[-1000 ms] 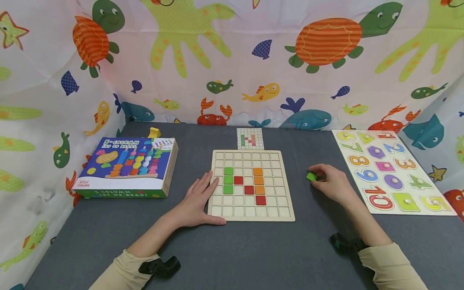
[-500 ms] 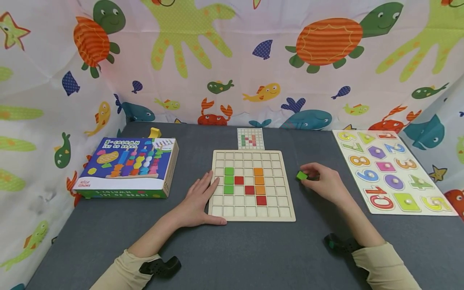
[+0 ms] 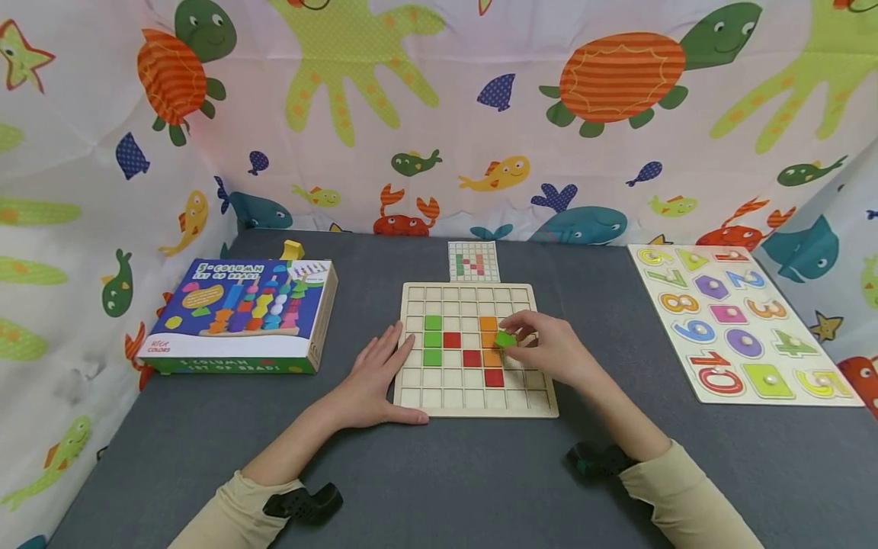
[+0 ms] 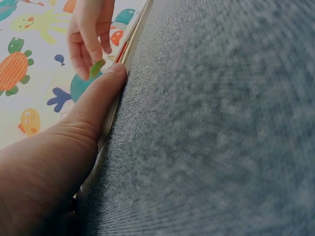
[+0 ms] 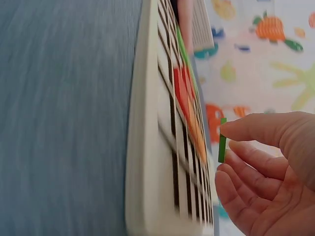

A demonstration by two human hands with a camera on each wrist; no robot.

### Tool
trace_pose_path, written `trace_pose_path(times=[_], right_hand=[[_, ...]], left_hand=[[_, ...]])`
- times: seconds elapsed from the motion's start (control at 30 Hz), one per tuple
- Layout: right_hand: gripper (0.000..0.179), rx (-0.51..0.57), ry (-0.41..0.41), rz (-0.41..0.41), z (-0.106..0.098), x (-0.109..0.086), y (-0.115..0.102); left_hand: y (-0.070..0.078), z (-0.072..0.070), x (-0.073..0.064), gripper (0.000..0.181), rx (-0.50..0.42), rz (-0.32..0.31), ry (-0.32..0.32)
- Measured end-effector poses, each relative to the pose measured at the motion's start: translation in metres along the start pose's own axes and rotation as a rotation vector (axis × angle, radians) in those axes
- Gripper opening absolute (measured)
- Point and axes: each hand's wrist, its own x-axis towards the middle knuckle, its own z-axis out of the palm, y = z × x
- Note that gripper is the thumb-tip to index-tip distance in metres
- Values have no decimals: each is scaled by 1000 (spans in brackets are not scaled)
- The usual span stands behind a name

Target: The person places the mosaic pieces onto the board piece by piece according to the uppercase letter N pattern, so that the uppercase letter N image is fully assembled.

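Note:
A wooden grid board (image 3: 476, 396) lies in the middle of the grey table, with green, red and orange square tiles set in some cells. My right hand (image 3: 549, 352) hovers over the board's right half and pinches a green tile (image 3: 504, 339) (image 5: 222, 141) just above the orange tiles. In the left wrist view that green tile (image 4: 96, 68) shows beyond my thumb. My left hand (image 3: 376, 375) rests flat on the board's left edge, fingers straight, thumb along the front rim.
A small pattern card (image 3: 473, 262) lies behind the board. A bead-set box (image 3: 243, 316) sits at the left, a number puzzle board (image 3: 737, 320) at the right. Printed sea-animal cloth walls in the table on three sides.
My right hand carried the green tile leftwards from the bare table onto the board, over the orange column. The left hand stayed put.

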Motion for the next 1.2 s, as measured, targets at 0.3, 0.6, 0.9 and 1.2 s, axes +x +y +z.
trace_pose_path(times=[0.3,0.6,0.9,1.2], right_hand=[[25,44,-97,-139,36,7,-34],[21,-8,-160,-315,61,9,-55],[21,-24,-162,-306,66,9,-60],[19,59,-156,-296,65,6,-53]], left_hand=[[1,0,0,119,10,-6,-8],[2,1,0,118,20,-8,1],[2,2,0,119,35,-1,2],[3,1,0,119,23,-14,-1]])
